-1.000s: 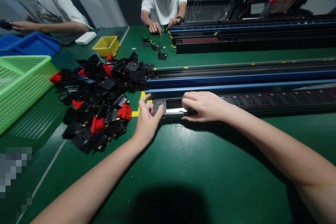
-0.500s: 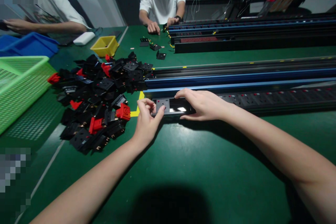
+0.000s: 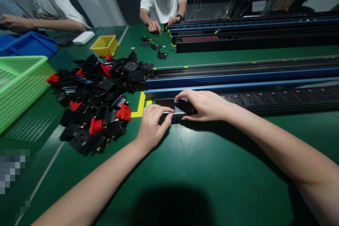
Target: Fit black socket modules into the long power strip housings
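A long black channel [image 3: 163,102] lies across the table, its left end in front of me. Inside it, a black socket module [image 3: 178,107] sits partly under the fingers of my right hand. My left hand [image 3: 154,123] has its thumb and index fingertips close together at the module's left edge and the channel's near wall. My right hand [image 3: 205,106] straddles the channel, fingers on the far side and thumb on the near side, gripping it. To the right of that hand, a row of socket modules [image 3: 265,97] fills the channel.
Left of my hands is a pile of black and red socket modules [image 3: 103,86]. Beyond it stand a green basket [image 3: 25,88], blue bins [image 3: 34,44] and a yellow bin [image 3: 106,46]. Blue rails [image 3: 225,80] lie behind the channel. Two people sit across the table.
The socket module has slid right along the channel, up to my right hand. My left hand has followed it rightward, baring the channel's left end. My right hand has stayed in place.
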